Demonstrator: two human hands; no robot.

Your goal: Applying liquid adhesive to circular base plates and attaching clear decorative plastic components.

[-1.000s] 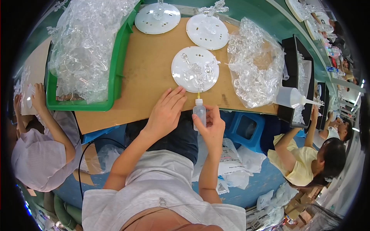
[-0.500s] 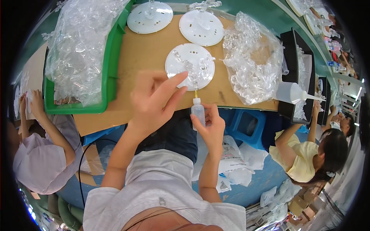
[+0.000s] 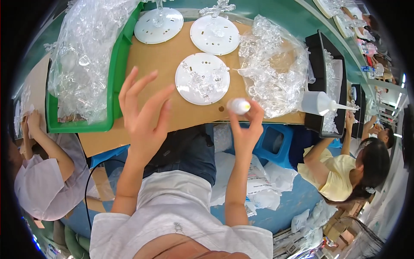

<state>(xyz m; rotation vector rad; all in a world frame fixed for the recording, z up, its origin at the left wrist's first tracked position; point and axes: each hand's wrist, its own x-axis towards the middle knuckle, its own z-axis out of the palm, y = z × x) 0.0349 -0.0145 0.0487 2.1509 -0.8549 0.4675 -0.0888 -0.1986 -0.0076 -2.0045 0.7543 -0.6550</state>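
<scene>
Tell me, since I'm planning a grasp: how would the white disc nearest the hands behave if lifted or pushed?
The disc looks like thin rigid plastic, so probably light and stiff. It lies flat on the cardboard, so it should slide rather than tip. The clear pieces standing on it look fragile and might topple if it is jolted.

A small white squeeze bottle (image 3: 238, 105) with a yellow tip is pinched upright in fingertips at the cardboard's near edge. Just beyond lies a white round disc (image 3: 202, 79), flat, bearing clear crystal pieces.
</scene>
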